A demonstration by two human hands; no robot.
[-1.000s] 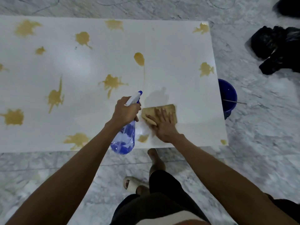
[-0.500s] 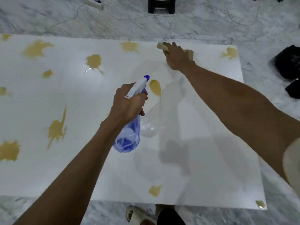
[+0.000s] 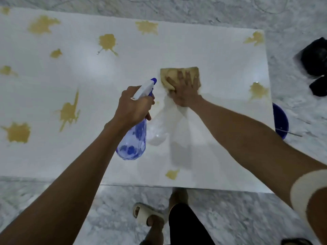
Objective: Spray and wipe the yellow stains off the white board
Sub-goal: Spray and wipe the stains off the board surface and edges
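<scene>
The right hand [image 3: 184,89] has pulled the yellowed cloth [image 3: 180,76] back from the far edge to mid white board [image 3: 212,55], fingers flat on it; the central stain is gone. The left hand [image 3: 132,106] still grips the spray bottle [image 3: 131,142], and many yellow stains [image 3: 69,112] remain leftward.

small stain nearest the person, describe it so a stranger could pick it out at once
Start at the white board on the marble floor and follow its near edge. The small stain lies just inside it, beyond the person's feet, alone on wiped surface with no other stain close by.
</scene>
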